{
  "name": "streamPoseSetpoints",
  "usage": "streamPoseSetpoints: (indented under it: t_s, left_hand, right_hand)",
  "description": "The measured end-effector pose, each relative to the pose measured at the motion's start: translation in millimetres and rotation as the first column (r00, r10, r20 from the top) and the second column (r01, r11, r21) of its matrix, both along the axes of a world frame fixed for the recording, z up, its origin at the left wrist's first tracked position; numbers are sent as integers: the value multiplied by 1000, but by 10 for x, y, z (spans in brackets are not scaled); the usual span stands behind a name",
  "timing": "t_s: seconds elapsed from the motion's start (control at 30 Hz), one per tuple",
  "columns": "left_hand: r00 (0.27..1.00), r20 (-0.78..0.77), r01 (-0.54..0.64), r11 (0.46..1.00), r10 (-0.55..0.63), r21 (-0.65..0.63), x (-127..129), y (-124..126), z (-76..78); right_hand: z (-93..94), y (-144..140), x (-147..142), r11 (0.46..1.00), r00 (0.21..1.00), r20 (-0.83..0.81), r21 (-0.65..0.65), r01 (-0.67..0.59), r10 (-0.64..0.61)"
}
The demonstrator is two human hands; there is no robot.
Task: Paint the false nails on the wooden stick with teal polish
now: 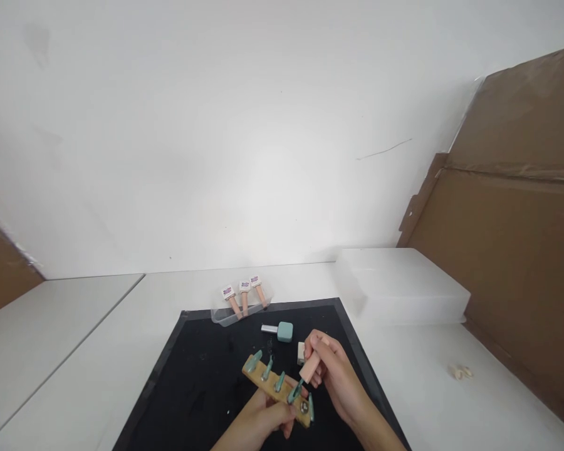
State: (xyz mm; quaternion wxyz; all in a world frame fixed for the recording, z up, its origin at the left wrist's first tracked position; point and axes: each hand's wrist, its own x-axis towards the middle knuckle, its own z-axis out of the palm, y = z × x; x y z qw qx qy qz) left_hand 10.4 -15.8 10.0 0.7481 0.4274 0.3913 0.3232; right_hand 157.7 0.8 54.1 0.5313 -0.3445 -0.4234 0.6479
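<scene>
My left hand [269, 416] is closed around a wooden nail display strip [272, 384] and holds it tilted above the black mat. Several green-painted false nails [279, 381] stand along the strip, with a round metal piece [304, 407] near its right end. Between the fingers of my right hand [334, 366] is a nail polish brush with a pink cap [311, 367]. Its tip is at the green nail [294, 393] second from the right; whether it touches I cannot tell. Just behind my right fingers stands a pale bottle [301, 353], partly hidden.
A green polish bottle [285, 332] with a silver cap lies on the black mat [192, 369]. Behind it, a clear tray [220, 318] holds three pink-capped bottles [244, 297]. A translucent white box [404, 282] and a crumpled beige scrap [460, 372] are at right, beside cardboard [512, 250].
</scene>
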Motion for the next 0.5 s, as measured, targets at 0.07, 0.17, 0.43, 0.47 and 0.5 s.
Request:
streamPoseSetpoints:
  t_s: [0.07,0.17,0.43,0.47,0.5]
  left_hand:
    - [1000,-6,12,1000,-12,2,-6,6,-19]
    - [1000,-4,16,1000,-16,-7,-12,10,-38]
    - [1000,-7,3,1000,-3,-21,-5,-10,-24]
    - [1000,-10,2,1000,-2,-24,-4,-13,-17]
    - [1000,-13,2,1000,-3,-28,-3,-14,-11]
  right_hand:
    - [12,-5,-5,1000,1000,-12,-6,-7,7]
    - [22,-8,-12,1000,1000,-28,-18,-10,10]
    - [3,10,-25,1000,1000,27,-28,-14,15]
    - [1,11,-27,1000,999,32,-30,-4,5]
    - [0,12,-30,999,999,38,-33,4,-3]
